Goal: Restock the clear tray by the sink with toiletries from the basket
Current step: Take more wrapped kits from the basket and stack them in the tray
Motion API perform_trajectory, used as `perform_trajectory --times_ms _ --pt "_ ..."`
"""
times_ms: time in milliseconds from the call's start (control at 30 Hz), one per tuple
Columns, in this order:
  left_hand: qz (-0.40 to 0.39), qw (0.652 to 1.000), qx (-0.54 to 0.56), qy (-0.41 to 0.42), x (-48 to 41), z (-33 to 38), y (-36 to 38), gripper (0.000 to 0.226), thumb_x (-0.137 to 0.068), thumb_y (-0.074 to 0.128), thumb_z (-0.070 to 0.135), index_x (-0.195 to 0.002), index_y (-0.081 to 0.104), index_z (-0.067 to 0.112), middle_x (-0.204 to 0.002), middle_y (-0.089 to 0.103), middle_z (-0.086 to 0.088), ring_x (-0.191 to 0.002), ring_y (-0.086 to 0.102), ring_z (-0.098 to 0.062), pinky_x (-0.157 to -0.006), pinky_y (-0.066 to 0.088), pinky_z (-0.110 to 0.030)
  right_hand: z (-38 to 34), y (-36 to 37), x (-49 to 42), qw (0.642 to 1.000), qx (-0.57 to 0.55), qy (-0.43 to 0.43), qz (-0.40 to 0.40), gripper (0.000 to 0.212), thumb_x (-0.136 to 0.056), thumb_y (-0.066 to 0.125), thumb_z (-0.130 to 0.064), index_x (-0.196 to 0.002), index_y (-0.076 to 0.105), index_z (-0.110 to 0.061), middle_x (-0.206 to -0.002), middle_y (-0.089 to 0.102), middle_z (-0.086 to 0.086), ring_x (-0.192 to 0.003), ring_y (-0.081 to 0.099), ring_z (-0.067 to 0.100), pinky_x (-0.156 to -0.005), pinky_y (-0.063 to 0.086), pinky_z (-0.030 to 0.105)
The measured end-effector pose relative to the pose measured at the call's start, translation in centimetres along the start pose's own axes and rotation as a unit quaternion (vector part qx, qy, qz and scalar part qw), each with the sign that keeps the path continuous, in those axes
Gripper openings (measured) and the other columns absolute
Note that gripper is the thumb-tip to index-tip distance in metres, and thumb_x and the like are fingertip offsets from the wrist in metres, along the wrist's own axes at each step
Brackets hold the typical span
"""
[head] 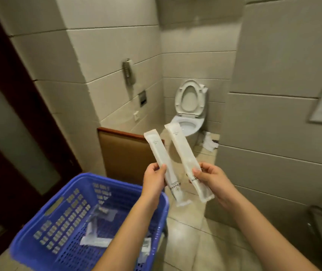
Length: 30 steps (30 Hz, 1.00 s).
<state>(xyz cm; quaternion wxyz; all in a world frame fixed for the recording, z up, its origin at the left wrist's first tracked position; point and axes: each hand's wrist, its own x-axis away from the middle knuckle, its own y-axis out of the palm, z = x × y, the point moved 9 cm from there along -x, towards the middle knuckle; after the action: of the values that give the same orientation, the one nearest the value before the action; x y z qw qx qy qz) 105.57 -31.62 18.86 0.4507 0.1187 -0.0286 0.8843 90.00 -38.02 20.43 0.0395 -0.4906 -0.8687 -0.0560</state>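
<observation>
Above the tiled floor, just right of the blue perforated plastic basket, the left hand holds a long white sealed packet, fingers curled round its lower part. The right hand pinches a second long white packet likewise. Both packets tilt up and leftward, side by side. More wrapped toiletries lie in the basket's bottom.

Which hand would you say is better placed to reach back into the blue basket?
Probably the left hand: its forearm crosses the blue basket; the right hand is over the floor. Each holds a sachet.
</observation>
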Motion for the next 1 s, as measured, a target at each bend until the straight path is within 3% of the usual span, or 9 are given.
perform_trajectory --times_ms 67,167,267,433,500,633,767,867,1000 --pt "-0.046 0.999 0.003 0.009 1.4 0.1 6.1 0.014 -0.098 0.045 0.015 -0.109 0.051 0.009 -0.099 0.065 -0.007 -0.087 0.065 -0.021 -0.067 0.057 -0.029 -0.4 -5.0 1.9 0.999 0.005 -0.011 0.038 0.014 -0.092 0.052 -0.005 -0.086 0.064 -0.010 -0.077 0.063 0.003 -0.067 0.059 0.012 -0.064 0.049 0.020" --pt "-0.111 0.994 0.011 0.008 4.1 -0.3 14.6 0.011 -0.098 0.042 0.012 -0.107 0.046 0.008 -0.096 0.064 -0.010 -0.078 0.064 -0.020 -0.053 0.054 -0.025 -0.6 -12.3 5.1 0.996 0.017 -0.009 0.084 0.014 -0.092 0.054 -0.007 -0.085 0.065 -0.011 -0.083 0.063 0.007 -0.082 0.057 0.023 -0.080 0.046 0.038" --pt "-0.184 0.983 0.024 -0.007 7.3 -1.4 22.8 0.010 -0.098 0.041 0.010 -0.107 0.045 0.008 -0.092 0.062 -0.010 -0.074 0.063 -0.019 -0.048 0.054 -0.025 -0.8 -19.7 8.9 0.991 0.019 -0.006 0.131 0.013 -0.092 0.054 -0.007 -0.087 0.066 -0.011 -0.087 0.066 0.009 -0.084 0.060 0.025 -0.084 0.048 0.042" --pt "-0.278 0.960 0.017 -0.030 13.4 -4.1 34.7 0.004 -0.098 0.044 0.011 -0.100 0.047 0.011 -0.093 0.062 -0.008 -0.076 0.064 -0.019 -0.053 0.057 -0.029 -0.9 -30.3 16.4 0.977 0.016 -0.018 0.212 0.011 -0.091 0.055 -0.010 -0.094 0.066 -0.010 -0.090 0.069 0.008 -0.081 0.065 0.022 -0.077 0.052 0.035" --pt "-0.322 0.946 -0.003 -0.037 16.2 -5.4 39.2 0.003 -0.098 0.045 0.013 -0.098 0.048 0.013 -0.094 0.062 -0.009 -0.077 0.063 -0.020 -0.062 0.056 -0.035 -0.4 -34.2 19.9 0.967 0.021 -0.019 0.254 0.012 -0.092 0.055 -0.012 -0.094 0.066 -0.010 -0.088 0.070 0.007 -0.078 0.065 0.021 -0.074 0.052 0.033" --pt "-0.422 0.904 -0.028 -0.057 22.9 -7.8 47.1 0.013 -0.096 0.049 0.017 -0.107 0.049 0.009 -0.093 0.063 -0.008 -0.076 0.064 -0.018 -0.060 0.055 -0.032 1.2 -40.1 27.4 0.941 0.020 -0.006 0.337 0.013 -0.092 0.055 -0.012 -0.088 0.067 -0.013 -0.075 0.071 -0.003 -0.067 0.065 0.010 -0.062 0.050 0.023" --pt "-0.497 0.861 -0.054 -0.094 29.6 -10.5 52.1 0.021 -0.095 0.051 0.015 -0.112 0.049 0.005 -0.092 0.063 -0.012 -0.071 0.064 -0.020 -0.048 0.053 -0.026 2.8 -43.6 34.9 0.907 -0.014 0.010 0.422 0.013 -0.093 0.053 -0.009 -0.089 0.065 -0.008 -0.069 0.070 0.005 -0.057 0.065 0.017 -0.053 0.051 0.025" --pt "-0.569 0.810 -0.099 -0.106 34.4 -12.6 54.6 0.019 -0.093 0.053 0.015 -0.109 0.050 0.007 -0.091 0.066 -0.010 -0.073 0.066 -0.019 -0.054 0.052 -0.025 4.1 -45.1 40.5 0.868 -0.032 0.033 0.495 0.011 -0.093 0.055 -0.010 -0.091 0.066 -0.009 -0.070 0.071 0.006 -0.062 0.067 0.022 -0.056 0.053 0.029" --pt "-0.631 0.761 -0.120 -0.096 38.1 -13.9 56.9 0.013 -0.095 0.050 0.019 -0.103 0.054 0.011 -0.094 0.064 -0.006 -0.079 0.064 -0.017 -0.063 0.051 -0.025 5.4 -45.1 46.4 0.828 -0.016 0.079 0.555 0.010 -0.092 0.057 -0.019 -0.089 0.065 -0.016 -0.075 0.069 0.003 -0.067 0.070 0.022 -0.051 0.050 0.023"
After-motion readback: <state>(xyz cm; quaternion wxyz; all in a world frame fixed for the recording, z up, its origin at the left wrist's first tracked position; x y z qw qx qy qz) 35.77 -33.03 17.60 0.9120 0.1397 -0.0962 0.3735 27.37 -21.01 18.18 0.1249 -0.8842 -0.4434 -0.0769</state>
